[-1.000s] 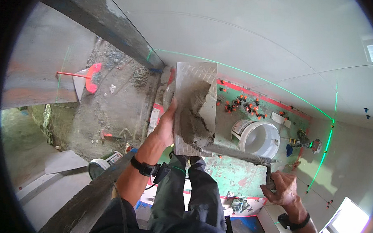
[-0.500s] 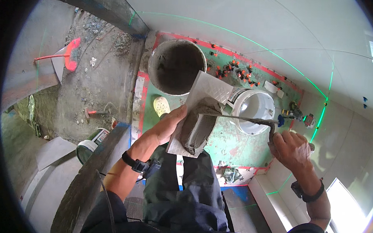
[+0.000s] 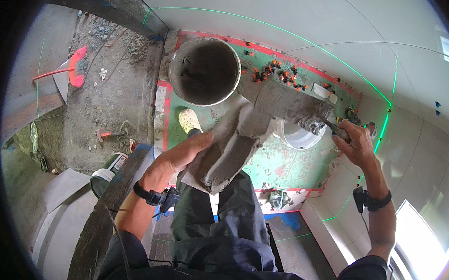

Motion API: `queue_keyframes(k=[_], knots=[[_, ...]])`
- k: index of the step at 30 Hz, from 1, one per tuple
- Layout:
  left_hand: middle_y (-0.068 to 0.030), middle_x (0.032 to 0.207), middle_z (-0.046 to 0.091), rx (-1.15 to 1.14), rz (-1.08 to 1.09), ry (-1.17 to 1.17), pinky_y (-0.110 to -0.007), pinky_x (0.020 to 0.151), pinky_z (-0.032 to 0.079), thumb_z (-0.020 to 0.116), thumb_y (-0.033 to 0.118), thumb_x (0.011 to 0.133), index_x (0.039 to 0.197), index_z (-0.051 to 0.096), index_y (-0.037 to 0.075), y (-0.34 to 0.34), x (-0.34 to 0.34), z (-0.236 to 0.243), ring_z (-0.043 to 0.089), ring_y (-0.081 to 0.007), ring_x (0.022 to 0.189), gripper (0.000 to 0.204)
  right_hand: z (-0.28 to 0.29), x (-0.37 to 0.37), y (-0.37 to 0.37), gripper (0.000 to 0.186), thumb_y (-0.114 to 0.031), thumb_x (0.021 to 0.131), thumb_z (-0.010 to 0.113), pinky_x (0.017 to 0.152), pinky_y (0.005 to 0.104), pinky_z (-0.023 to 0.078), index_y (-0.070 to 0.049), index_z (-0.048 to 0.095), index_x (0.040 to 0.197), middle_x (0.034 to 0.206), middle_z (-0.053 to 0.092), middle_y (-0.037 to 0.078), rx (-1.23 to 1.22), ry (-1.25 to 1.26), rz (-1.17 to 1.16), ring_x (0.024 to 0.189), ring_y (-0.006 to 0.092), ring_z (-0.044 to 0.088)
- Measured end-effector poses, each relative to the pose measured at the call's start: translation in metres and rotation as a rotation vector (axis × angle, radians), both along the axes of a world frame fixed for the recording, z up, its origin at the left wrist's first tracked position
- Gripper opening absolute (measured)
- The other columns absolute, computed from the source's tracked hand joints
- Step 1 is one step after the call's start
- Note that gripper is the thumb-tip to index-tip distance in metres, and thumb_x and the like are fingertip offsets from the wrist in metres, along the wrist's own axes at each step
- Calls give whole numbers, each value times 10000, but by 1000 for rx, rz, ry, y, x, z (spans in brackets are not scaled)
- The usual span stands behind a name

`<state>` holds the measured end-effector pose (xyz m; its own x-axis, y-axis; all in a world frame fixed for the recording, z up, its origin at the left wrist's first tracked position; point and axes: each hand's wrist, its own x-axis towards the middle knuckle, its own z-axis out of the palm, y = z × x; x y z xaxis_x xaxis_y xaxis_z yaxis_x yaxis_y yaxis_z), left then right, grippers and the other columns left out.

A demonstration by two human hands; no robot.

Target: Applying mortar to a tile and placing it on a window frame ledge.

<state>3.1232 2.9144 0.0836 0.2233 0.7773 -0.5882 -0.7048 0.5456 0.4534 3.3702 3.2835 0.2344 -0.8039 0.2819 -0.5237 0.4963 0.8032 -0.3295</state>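
Note:
My left hand (image 3: 189,151) grips the edge of a pale tile (image 3: 195,174), which is tilted and carries thick ridges of grey mortar (image 3: 233,160). My right hand (image 3: 354,143) is closed on the handle of a trowel (image 3: 298,105), whose wide, mortar-coated blade is raised at the tile's upper right, overlapping a white bucket (image 3: 302,141) below. Beyond the tile stands a large bucket (image 3: 232,55) with grey mortar inside. A yellow clog (image 3: 189,119) on my foot shows beside it.
Several orange-topped black pieces (image 3: 273,67) and a power tool (image 3: 351,115) lie on the green floor (image 3: 283,172). Pale walls with green laser lines rise at back and right. At left are a dark ledge (image 3: 95,234), red brush (image 3: 77,66), hammer (image 3: 102,134) and another bucket (image 3: 102,174).
The tile has tilted clockwise, uncovering the mortar bucket. The trowel has lifted from the tile's mortar and swung up to the right with my right hand.

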Motion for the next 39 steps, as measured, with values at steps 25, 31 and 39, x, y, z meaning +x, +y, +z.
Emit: queue_keyframes(k=[25, 31, 39], knots=[[-87, 1418, 580, -217, 525, -135, -407, 1091, 443, 502, 538, 1023, 1475, 461, 69, 63, -27, -15, 571, -221, 1263, 653, -86, 51, -117, 337, -330, 963, 633, 525, 295, 399, -18, 594, 841, 656, 520, -19, -988, -40, -552, 585, 91, 462], [-91, 1436, 561, -95, 725, 6, -427, 1082, 452, 505, 551, 1016, 1490, 437, 92, 81, -55, -7, 553, -248, 1289, 663, -66, 72, -114, 314, -324, 897, 685, 530, 370, 433, -18, 628, 854, 598, 515, 119, -521, -4, -348, 522, 239, 523], [-103, 1539, 461, 440, 880, -646, -536, 1170, 337, 403, 580, 1035, 1533, 399, 149, 79, -61, -7, 452, -335, 1387, 659, -39, 43, -160, 204, -188, 842, 650, 527, 332, 401, 12, 614, 858, 613, 492, 24, -535, 260, -587, 566, 126, 452]])
